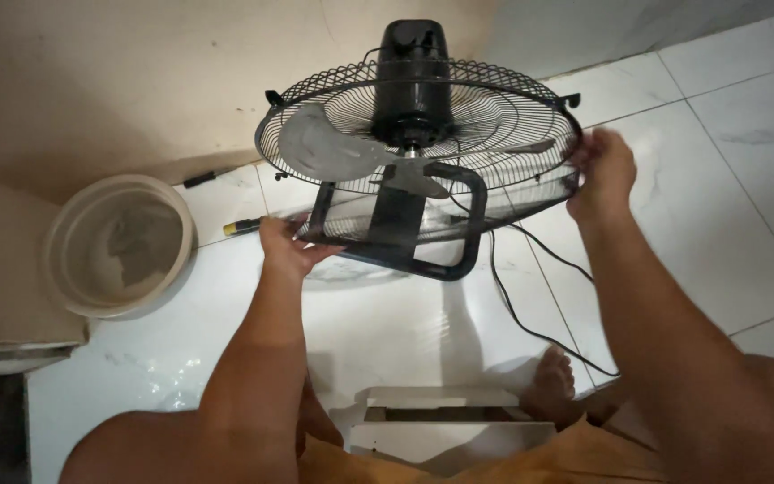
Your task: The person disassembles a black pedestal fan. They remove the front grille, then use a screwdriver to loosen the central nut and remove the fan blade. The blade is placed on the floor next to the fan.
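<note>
Gripping the black round wire-grille fan (pixel 418 134) at opposite rim edges, the left hand (pixel 284 246) and right hand (pixel 604 170) hold it over wet white floor tiles (pixel 387 332), beside a beige plastic bucket (pixel 118 242).

Screwdriver (pixel 242 226) tip behind left hand (pixel 284 246); bucket (pixel 64 269) contents blurry, unclear.

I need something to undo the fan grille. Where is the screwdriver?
The screwdriver lies on the white floor at left of the head view, between the bucket and the left hand.
</note>
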